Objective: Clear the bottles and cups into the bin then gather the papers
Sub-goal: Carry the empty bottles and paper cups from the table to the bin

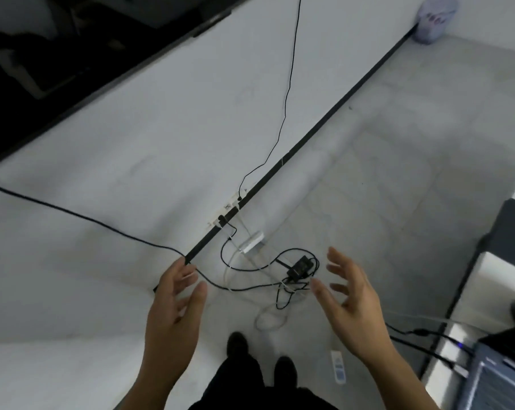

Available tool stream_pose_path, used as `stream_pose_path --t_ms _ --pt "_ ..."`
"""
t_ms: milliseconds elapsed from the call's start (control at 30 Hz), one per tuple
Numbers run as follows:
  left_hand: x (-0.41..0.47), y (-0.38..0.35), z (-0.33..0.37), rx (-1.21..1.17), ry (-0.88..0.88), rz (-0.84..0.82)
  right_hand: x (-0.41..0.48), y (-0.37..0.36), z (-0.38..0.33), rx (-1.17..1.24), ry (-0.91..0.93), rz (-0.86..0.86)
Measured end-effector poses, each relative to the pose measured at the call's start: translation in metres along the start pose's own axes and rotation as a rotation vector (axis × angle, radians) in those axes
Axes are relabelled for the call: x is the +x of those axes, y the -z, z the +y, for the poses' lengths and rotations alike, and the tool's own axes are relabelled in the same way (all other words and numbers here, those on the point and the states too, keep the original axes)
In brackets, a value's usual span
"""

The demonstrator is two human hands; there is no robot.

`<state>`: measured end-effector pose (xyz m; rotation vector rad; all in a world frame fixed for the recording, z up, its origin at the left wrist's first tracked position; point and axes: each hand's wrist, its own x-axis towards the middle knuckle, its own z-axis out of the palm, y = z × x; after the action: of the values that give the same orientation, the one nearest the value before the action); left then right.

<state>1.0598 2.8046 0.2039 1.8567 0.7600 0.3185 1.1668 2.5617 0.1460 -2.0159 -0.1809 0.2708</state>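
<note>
I am standing and looking down at a grey tiled floor beside a white wall. My left hand (173, 309) and my right hand (350, 306) are both held out in front of me, fingers spread and relaxed, with nothing in them. A pale mesh bin (435, 20) with a liner stands far off in the room's corner at the top right. No bottles, cups or papers are in view.
A tangle of black and white cables with a black power adapter (300, 267) lies on the floor below wall sockets (228, 214). A white remote-like object (338, 366) lies by my feet. A dark table edge with a laptop (498, 377) is at the right.
</note>
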Motion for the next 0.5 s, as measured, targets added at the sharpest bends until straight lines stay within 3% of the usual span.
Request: stream_pose_path --t_ms 300,500 --pt "0.213 -0.102 0.036 -0.045 -0.099 -0.341 0.152 0.007 0.0 -0.104 -0.165 0.279" --pt "0.341 -0.2 0.104 0.04 -0.297 -0.614 0.219 0.045 -0.012 -0.061 -0.279 0.54"
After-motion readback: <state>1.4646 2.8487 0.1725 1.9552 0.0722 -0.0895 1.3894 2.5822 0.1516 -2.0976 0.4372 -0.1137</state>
